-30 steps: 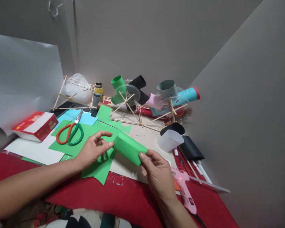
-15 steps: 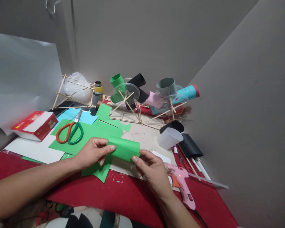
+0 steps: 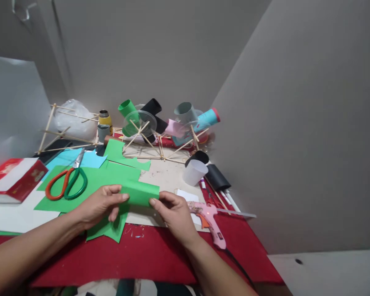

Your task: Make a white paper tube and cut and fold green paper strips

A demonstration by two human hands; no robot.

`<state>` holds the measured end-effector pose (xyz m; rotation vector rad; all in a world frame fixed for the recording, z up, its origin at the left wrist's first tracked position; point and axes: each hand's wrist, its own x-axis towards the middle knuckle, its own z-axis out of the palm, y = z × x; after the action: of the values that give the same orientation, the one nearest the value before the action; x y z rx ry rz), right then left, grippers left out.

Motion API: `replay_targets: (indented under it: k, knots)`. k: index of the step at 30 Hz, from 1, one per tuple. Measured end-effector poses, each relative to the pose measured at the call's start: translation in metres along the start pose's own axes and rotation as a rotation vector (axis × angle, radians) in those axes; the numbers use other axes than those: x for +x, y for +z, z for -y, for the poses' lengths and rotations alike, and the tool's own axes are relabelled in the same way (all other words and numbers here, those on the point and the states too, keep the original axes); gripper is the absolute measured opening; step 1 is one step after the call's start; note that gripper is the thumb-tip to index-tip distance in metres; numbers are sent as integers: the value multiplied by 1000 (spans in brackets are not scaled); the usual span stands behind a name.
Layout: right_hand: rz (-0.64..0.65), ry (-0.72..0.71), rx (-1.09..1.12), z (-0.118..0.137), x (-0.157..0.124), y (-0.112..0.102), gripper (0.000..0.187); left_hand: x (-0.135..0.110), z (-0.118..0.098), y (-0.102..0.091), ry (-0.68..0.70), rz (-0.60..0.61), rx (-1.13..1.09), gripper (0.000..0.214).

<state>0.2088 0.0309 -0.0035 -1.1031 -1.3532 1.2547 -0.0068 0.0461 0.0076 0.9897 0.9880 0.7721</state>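
Observation:
Between both hands is a small piece of green paper (image 3: 142, 192), curled over along its top edge. My left hand (image 3: 106, 201) pinches its left end, thumb in front and fingers behind. At the right end, my right hand (image 3: 174, 211) grips it between thumb and fingers. Under and behind my left hand lie cut green sheets (image 3: 111, 174). Scissors (image 3: 69, 183) with one orange and one green handle rest on them. A pink glue gun (image 3: 211, 222) with a small lit light lies just right of my right hand, a glue stick in its back.
Behind stands a stick frame (image 3: 160, 152) carrying clear discs and paper tubes. A white tube (image 3: 195, 172) and a black tube (image 3: 217, 177) sit at the right. A red box (image 3: 15, 179) is at the left. Walls close off the back and right.
The whole view has shifted, so the table and objects appear further left. The green paper stays in both hands, its roll edge looking slightly more closed.

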Motion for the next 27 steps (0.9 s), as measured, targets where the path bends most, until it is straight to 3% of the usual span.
replay_targets:
  k: [6,12,18,27]
  knots:
    - [0,-39,23,-4,4,2,25,4,2,-1,-51,5,-107,34]
    - [-5,-69,46,1,3,2,28,4,3,5,-5,-35,-185,34]
    - [-15,8,89,-3,3,-1,34,4,12,10,53,-47,-236,31]
    - [12,125,93,-12,8,-6,37,10,24,8,28,-18,-227,34]
